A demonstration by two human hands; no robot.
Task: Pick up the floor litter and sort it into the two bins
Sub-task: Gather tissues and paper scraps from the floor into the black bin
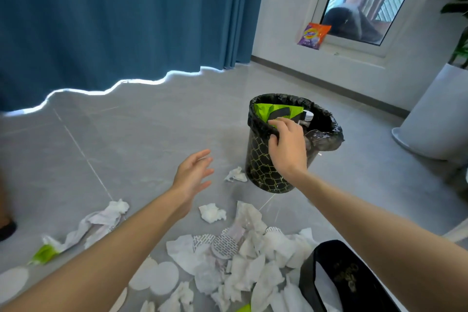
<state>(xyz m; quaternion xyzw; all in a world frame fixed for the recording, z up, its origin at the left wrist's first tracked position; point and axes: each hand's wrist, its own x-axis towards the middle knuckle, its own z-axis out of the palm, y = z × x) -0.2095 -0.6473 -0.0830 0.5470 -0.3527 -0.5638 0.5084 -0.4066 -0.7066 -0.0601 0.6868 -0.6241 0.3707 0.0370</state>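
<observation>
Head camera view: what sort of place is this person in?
Probably a room in a home or flat: a long blue curtain, a grey tiled floor, a low window, and a small lined bin whose rim the right hand grips.

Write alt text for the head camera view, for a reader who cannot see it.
A person's right hand grips the rim of a black, gold-patterned bin holding a green packet, while the left hand hovers open over the grey tiled floor. Crumpled white tissues and round cotton pads litter the floor beside a second black bin at lower right.
</observation>
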